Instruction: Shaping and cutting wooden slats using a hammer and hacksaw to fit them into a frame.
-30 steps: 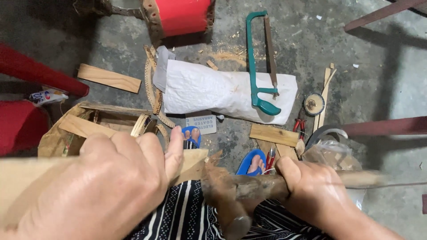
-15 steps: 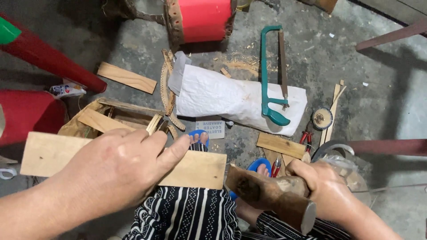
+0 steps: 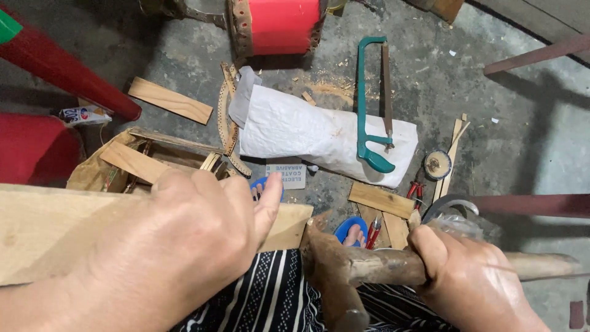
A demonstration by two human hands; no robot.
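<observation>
My left hand (image 3: 196, 243) presses flat on a pale wooden board (image 3: 49, 230) that lies across my lap, over black-and-white patterned cloth (image 3: 270, 295). My right hand (image 3: 470, 286) is closed round the wooden handle of a rusty brown hammer (image 3: 332, 270). The hammer head sits right at the board's right end, beside my left thumb. My feet in blue sandals (image 3: 351, 229) show on the concrete floor below.
A teal hacksaw (image 3: 372, 104) lies on a white sack (image 3: 307, 132). Wood offcuts (image 3: 169, 99) lie around, a cardboard box (image 3: 132, 161) holds slats, red-handled pliers (image 3: 415, 190) and a round tape (image 3: 437, 164) sit right, a red spool (image 3: 279, 24) behind.
The board has come up closer and larger under my left hand. The hammer has swung from low right up to the board's right end.
</observation>
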